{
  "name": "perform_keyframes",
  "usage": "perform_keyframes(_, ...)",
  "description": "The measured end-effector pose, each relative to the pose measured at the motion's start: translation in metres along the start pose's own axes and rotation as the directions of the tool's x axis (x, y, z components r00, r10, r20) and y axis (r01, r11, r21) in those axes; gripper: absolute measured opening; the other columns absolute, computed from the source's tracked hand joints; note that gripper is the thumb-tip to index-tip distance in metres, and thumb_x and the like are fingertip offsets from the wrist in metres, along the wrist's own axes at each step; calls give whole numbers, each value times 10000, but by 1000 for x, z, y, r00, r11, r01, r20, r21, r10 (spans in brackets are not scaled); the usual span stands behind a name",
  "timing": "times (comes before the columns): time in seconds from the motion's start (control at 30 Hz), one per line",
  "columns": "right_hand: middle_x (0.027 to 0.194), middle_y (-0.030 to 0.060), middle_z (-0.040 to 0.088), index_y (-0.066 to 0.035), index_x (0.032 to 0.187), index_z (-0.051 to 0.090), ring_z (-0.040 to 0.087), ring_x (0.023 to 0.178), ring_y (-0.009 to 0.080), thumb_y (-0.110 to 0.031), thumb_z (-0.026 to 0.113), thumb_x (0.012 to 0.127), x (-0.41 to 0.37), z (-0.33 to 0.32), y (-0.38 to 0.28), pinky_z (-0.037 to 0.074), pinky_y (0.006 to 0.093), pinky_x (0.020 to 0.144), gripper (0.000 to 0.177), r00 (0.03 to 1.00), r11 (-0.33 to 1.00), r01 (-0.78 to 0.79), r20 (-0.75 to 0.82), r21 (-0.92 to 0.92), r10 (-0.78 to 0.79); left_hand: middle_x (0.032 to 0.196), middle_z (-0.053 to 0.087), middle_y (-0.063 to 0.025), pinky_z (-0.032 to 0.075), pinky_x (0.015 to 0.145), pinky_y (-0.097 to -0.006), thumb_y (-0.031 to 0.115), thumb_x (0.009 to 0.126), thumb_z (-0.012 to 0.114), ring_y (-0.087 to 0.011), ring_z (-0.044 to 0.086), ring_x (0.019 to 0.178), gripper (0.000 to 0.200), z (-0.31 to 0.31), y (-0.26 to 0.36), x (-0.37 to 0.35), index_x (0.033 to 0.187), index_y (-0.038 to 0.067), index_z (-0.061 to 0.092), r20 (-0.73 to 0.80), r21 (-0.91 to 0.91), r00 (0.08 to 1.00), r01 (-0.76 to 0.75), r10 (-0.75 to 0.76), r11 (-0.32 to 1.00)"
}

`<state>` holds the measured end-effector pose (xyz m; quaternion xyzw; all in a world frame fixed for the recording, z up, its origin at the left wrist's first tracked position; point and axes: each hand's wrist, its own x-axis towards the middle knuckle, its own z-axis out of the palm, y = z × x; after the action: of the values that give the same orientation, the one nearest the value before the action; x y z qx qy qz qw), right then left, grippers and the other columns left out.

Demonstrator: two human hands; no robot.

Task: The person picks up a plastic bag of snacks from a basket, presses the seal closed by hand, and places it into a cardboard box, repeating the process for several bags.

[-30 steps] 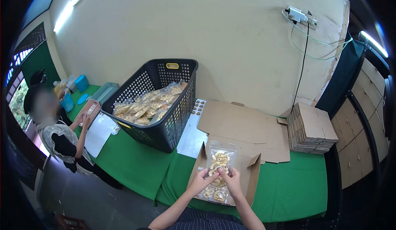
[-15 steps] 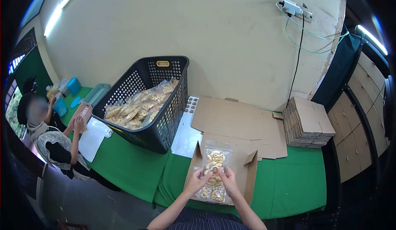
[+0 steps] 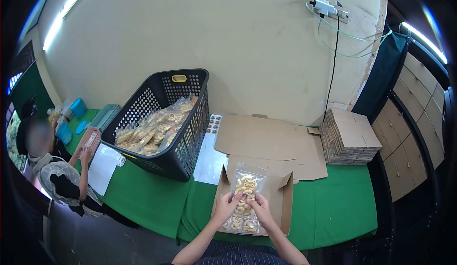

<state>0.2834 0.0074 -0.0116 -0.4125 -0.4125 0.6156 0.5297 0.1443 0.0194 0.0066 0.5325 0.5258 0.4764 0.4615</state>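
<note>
A clear plastic bag of pale ring-shaped snacks (image 3: 245,185) lies inside an open cardboard box (image 3: 284,203) at the near table edge. My left hand (image 3: 225,207) and my right hand (image 3: 260,209) both pinch the bag's middle from either side. Another filled bag (image 3: 242,224) lies under it, toward me.
A black laundry basket (image 3: 183,143) full of snack bags stands at the left on the green table (image 3: 333,208). Flat cardboard sheets (image 3: 266,143) and a stack of folded boxes (image 3: 347,143) lie behind. Another person (image 3: 57,170) works at the far left.
The view has drifted, so everything sits slightly further left and lower. My hands stay on the bag in the box. The person at the left has lowered an arm.
</note>
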Motion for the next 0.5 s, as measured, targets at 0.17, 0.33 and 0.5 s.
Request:
perform_keyframes(0.17, 883, 35, 598, 35, 997, 550, 534, 741, 58, -145, 561, 842, 4, 11, -10, 442, 205, 652, 237, 998, 1000, 10, -67, -12, -11, 514, 459, 6, 302, 415, -235, 287, 848, 556, -30, 385, 498, 339, 8, -18, -1, 746, -36, 575, -32, -45, 998, -50, 48, 998)
perform_keyframes(0.33, 832, 34, 603, 25, 927, 577, 539, 692, 58, -176, 553, 856, 14, 9, 3, 441, 195, 590, 215, 987, 974, 113, -87, -198, -132, 515, 457, 6, 309, 415, -237, 302, 844, 558, -33, 388, 488, 366, 6, -9, -2, 700, -35, 558, -47, 2, 998, -36, 36, 999)
perform_keyframes(0.5, 821, 20, 590, 17, 909, 576, 526, 718, 56, -198, 549, 861, 12, 5, 6, 433, 200, 621, 221, 992, 972, 107, -47, -210, -119, 539, 477, 24, 326, 430, -234, 300, 822, 591, -33, 411, 507, 336, -3, -17, 3, 703, -13, 570, 110, -72, 993, 61, -53, 996)
